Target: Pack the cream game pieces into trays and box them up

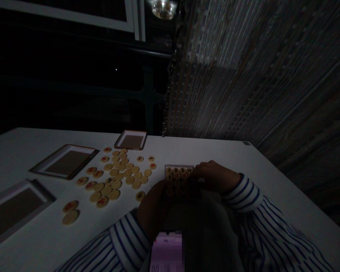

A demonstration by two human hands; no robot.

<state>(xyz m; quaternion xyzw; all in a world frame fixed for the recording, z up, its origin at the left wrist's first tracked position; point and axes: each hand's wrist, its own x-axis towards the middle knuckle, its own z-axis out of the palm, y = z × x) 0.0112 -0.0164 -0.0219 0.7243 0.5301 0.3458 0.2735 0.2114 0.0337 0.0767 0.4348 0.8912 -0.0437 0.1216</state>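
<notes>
A small box (193, 166) of round wooden Chinese chess pieces (176, 176) lies in front of me near the table's near edge. The pieces sit in rows, faces up, with black and red characters. My left hand (152, 208) grips the box's left side. At its right side is my right hand (217, 176), fingers curled in over the edge and the last pieces there. Deep shadow hides those fingertips and whatever they may pinch. Loose chess pieces (119, 176) are scattered left of the box, many blank side up, some showing red or black characters.
An open box half (69, 175) and a smaller one (130, 148) lie behind the loose pieces on the white table (215, 151). Another tray (42, 192) is at the left edge. A lit phone (167, 251) is below my hands. A bead curtain (215, 75) hangs behind.
</notes>
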